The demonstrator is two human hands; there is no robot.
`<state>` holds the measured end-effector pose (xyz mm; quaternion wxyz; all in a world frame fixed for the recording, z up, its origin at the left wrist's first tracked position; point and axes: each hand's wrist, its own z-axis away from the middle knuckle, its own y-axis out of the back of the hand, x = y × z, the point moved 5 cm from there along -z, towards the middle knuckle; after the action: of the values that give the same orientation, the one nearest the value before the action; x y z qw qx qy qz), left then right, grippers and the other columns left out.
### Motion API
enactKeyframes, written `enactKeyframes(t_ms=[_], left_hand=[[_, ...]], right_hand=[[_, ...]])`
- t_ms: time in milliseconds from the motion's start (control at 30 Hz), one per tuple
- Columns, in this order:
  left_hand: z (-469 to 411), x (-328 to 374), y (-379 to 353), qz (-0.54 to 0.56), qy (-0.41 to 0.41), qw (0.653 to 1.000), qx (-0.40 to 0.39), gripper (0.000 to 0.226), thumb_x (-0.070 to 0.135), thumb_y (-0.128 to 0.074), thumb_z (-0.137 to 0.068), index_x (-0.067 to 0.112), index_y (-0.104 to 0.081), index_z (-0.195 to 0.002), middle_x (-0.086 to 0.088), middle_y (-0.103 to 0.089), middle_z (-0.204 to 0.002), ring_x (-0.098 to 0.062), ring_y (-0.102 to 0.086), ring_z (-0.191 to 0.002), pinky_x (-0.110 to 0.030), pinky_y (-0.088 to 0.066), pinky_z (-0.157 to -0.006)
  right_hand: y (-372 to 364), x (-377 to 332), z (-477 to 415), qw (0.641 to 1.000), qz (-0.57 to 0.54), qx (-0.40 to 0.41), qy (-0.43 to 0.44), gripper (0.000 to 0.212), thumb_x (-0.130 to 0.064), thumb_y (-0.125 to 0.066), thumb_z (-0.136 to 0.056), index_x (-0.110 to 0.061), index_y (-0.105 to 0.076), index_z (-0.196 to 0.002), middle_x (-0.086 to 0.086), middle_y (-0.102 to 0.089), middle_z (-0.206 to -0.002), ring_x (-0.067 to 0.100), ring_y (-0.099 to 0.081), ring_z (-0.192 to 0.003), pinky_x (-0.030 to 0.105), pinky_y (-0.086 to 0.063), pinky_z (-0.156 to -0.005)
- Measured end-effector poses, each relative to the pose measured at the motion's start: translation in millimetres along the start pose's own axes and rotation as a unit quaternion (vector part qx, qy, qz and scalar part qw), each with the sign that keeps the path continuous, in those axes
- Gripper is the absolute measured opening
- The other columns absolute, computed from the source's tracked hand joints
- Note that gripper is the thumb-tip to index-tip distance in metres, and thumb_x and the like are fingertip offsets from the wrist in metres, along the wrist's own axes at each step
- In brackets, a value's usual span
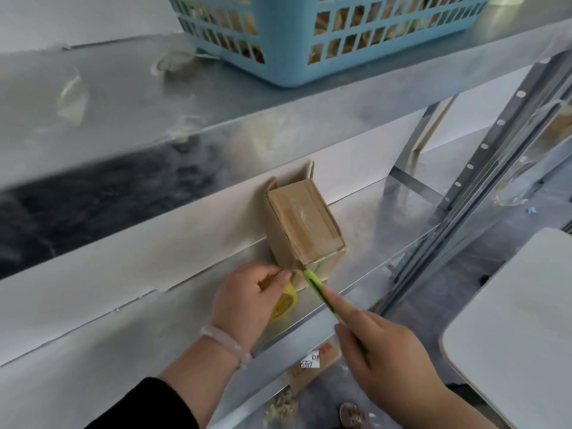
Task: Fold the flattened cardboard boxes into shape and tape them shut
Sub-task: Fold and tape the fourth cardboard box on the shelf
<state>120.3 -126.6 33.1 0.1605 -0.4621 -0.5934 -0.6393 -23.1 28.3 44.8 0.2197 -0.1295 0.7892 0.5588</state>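
Observation:
A small brown cardboard box [305, 224] stands on the lower metal shelf [383, 218], its upper face covered with clear tape and one flap sticking up at the back. My left hand [247, 300] grips a yellow tape roll [284, 301] just in front of the box and pinches the tape strip running to the box's near corner. My right hand [387, 354] holds a green utility knife [318, 289], index finger laid along it. The knife's tip meets the tape at that corner.
A blue plastic basket [325, 35] holding cardboard sits on the upper shelf [154, 103], among tape scraps. Perforated steel uprights [483, 156] rise at the right. A white tabletop [520, 329] lies at the lower right. A labelled cardboard piece [312, 363] lies below the shelf.

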Motion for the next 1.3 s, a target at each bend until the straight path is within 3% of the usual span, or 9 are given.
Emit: enactKeyframes(t_ms=[200,333,433,600,867,967,1133,1300], left_hand=[[4,4,3,-0.009,-0.024,1.000,0.005,0.010,0.029,-0.072,-0.084,0.024,-0.077,-0.091,0.012,-0.071,-0.088,0.000,-0.060,-0.084,-0.012,-0.044,-0.074],[5,2,2,-0.005,-0.024,1.000,0.002,0.009,0.032,-0.071,-0.085,0.025,-0.076,-0.087,0.013,-0.070,-0.083,-0.002,-0.062,-0.079,-0.020,-0.048,-0.072],[3,4,4,-0.019,-0.038,0.999,0.008,0.010,0.032,-0.070,-0.086,0.024,-0.075,-0.085,0.013,-0.069,-0.081,-0.002,-0.061,-0.078,-0.014,-0.045,-0.068],[2,10,2,-0.021,-0.067,0.997,0.009,0.008,0.027,-0.071,-0.085,0.022,-0.075,-0.080,0.013,-0.066,-0.076,-0.004,-0.060,-0.076,-0.018,-0.046,-0.065],[-3,6,1,-0.005,-0.042,0.999,0.017,0.007,0.023,-0.071,-0.084,0.020,-0.076,-0.080,0.014,-0.068,-0.077,-0.002,-0.061,-0.077,-0.011,-0.044,-0.064],[-6,5,1,0.005,-0.024,1.000,0.017,0.009,0.024,-0.070,-0.085,0.020,-0.076,-0.081,0.013,-0.069,-0.077,-0.002,-0.062,-0.075,-0.016,-0.046,-0.065],[-5,5,3,-0.011,-0.035,0.999,0.020,0.007,0.022,-0.071,-0.084,0.021,-0.077,-0.080,0.014,-0.068,-0.076,-0.001,-0.061,-0.076,-0.008,-0.040,-0.063],[-12,-3,6,0.014,0.029,0.999,0.035,0.009,0.026,-0.070,-0.083,0.023,-0.077,-0.080,0.014,-0.071,-0.077,0.002,-0.062,-0.077,-0.007,-0.042,-0.064]], right_hand=[[-13,-11,-6,0.999,0.052,-0.005,0.010,0.066,-0.024,-0.052,-0.086,-0.045,-0.034,-0.147,-0.011,-0.048,-0.062,0.014,-0.042,-0.042,0.030,-0.035,-0.032],[-16,-16,-9,0.997,0.080,-0.009,-0.005,0.073,-0.022,-0.056,-0.083,-0.045,-0.031,-0.147,-0.009,-0.044,-0.058,0.016,-0.040,-0.038,0.032,-0.033,-0.029],[-14,-17,-10,0.995,0.104,0.005,-0.006,0.072,-0.019,-0.058,-0.078,-0.042,-0.038,-0.144,-0.009,-0.040,-0.055,0.016,-0.036,-0.035,0.031,-0.028,-0.029],[-20,-19,-18,0.992,0.122,-0.002,-0.017,0.073,-0.018,-0.057,-0.075,-0.041,-0.038,-0.142,-0.006,-0.038,-0.051,0.017,-0.035,-0.031,0.032,-0.028,-0.025],[-22,-16,-20,0.991,0.129,-0.018,-0.013,0.077,-0.017,-0.059,-0.073,-0.039,-0.037,-0.144,-0.009,-0.033,-0.051,0.015,-0.033,-0.031,0.029,-0.026,-0.025],[-24,-15,-25,0.991,0.135,-0.014,-0.011,0.081,-0.013,-0.067,-0.073,-0.038,-0.037,-0.144,-0.007,-0.038,-0.051,0.015,-0.034,-0.031,0.028,-0.026,-0.025],[-24,-13,-26,0.989,0.145,-0.031,0.003,0.095,-0.010,-0.082,-0.064,-0.037,-0.037,-0.144,-0.007,-0.039,-0.051,0.014,-0.034,-0.031,0.028,-0.027,-0.025],[-26,-9,-31,0.987,0.160,-0.014,0.004,0.096,-0.011,-0.085,-0.059,-0.037,-0.041,-0.141,-0.007,-0.038,-0.051,0.015,-0.033,-0.030,0.027,-0.025,-0.026]])
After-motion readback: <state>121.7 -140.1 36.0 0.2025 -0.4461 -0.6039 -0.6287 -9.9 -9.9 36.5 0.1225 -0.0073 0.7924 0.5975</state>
